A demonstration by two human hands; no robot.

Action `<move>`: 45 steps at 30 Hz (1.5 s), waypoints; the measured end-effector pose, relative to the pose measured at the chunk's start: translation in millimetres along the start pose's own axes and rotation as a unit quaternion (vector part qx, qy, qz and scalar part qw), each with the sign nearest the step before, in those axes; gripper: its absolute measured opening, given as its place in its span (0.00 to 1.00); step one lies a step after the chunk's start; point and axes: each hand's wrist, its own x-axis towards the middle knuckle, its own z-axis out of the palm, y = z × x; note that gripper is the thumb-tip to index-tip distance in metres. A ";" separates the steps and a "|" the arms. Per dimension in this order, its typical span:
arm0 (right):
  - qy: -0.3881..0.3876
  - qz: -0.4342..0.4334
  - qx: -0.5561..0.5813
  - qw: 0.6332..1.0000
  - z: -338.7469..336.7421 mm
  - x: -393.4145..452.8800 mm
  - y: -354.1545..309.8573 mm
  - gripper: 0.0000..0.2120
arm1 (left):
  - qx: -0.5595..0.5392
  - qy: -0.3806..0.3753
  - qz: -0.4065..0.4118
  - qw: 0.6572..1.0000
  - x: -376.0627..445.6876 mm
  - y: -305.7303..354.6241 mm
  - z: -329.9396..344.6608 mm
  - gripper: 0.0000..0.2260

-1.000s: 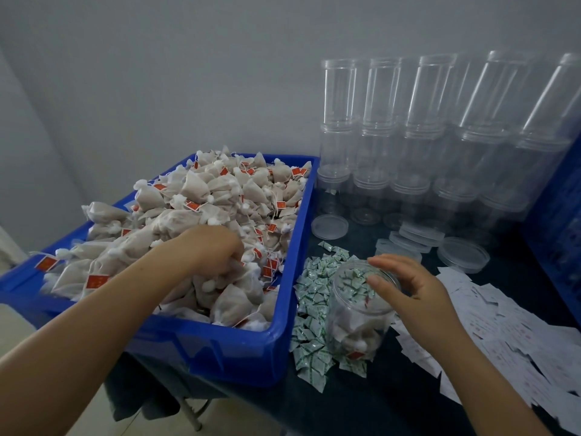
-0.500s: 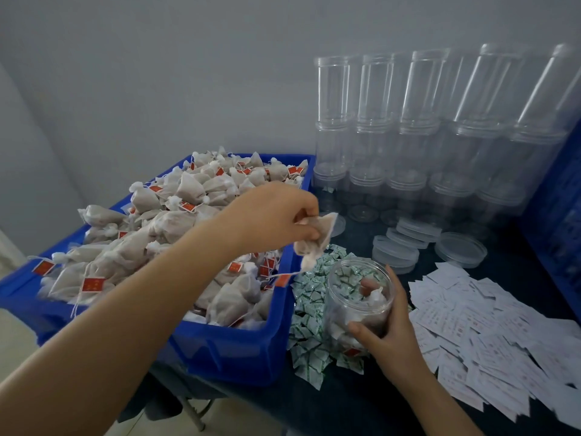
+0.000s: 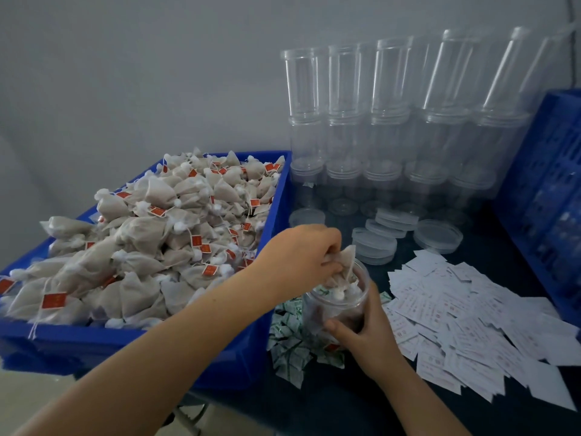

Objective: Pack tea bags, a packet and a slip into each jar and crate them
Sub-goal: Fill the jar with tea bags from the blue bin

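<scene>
Blue plastic is taking up most of the left side — a wide bin [image 3: 217, 363] sitting on the dark table [image 3: 361, 401], heaped above its rim with pale mesh tea bags [image 3: 151, 234], each trailing a string with a small red tag. Behind, on the right, clear empty jars [image 3: 371, 127] are standing stacked in tall columns against the grey wall. A second blue crate [image 3: 547, 196] is leaning in at the far right edge. White printed slips [image 3: 465, 322] are lying scattered across the table on the right, overlapping one another. Loose clear lids [image 3: 437, 236] are resting in small piles between the jar stacks and the slips. Green-and-white packets [image 3: 292, 350] are lying in a heap just beside the bin's right wall, partly under the open jar [image 3: 338, 306].

That jar is standing upright on the table among the packets, already holding several tea bags. The right hand [image 3: 366, 338] is gripping it from the near right side, thumb curled across its front wall and fingers wrapped behind. The left hand [image 3: 301, 256] is hovering directly over the jar's mouth, fingers pinching a single tea bag [image 3: 345, 265] — the bag is hanging partly inside the opening, its upper corner poking above the rim.
</scene>
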 end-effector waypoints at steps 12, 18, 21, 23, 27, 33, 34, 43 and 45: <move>-0.006 0.007 -0.002 1.000 -0.9 -0.1 -0.6 0.44 | 0.177 -0.137 0.044 0.974 6.2 5.3 0.8 0.10; -0.015 0.014 0.002 1.000 -1.6 -1.2 -3.2 0.43 | 0.220 -0.322 0.007 0.921 11.7 16.2 -8.3 0.17; -0.015 0.016 0.003 1.000 -1.4 -1.0 -4.2 0.43 | 0.196 -0.345 -0.014 0.918 10.1 19.7 -4.7 0.26; -0.016 0.020 0.006 1.000 -1.8 -1.1 -4.4 0.43 | 0.196 -0.322 0.004 0.926 6.1 19.4 -0.8 0.28; -0.016 0.019 0.004 1.000 -2.8 -1.8 -4.0 0.44 | 0.126 -0.227 0.026 0.965 -2.8 10.7 -4.5 0.22; -0.003 0.012 -0.020 1.000 -2.1 -2.0 -4.1 0.42 | 0.015 -0.052 -0.016 0.998 -13.9 -33.5 -35.2 0.13; -0.002 0.013 -0.025 1.000 -2.0 -2.0 -4.7 0.40 | 0.016 -0.044 -0.034 0.998 -16.0 -44.3 -40.0 0.12; -0.005 0.013 -0.040 0.999 -2.1 -2.4 -8.5 0.42 | 0.087 -0.163 -0.191 0.964 -45.9 -119.5 -29.2 0.14; -0.005 0.013 -0.042 0.999 -2.2 -2.8 -8.3 0.42 | 0.098 -0.166 -0.197 0.961 -50.4 -125.3 -21.2 0.19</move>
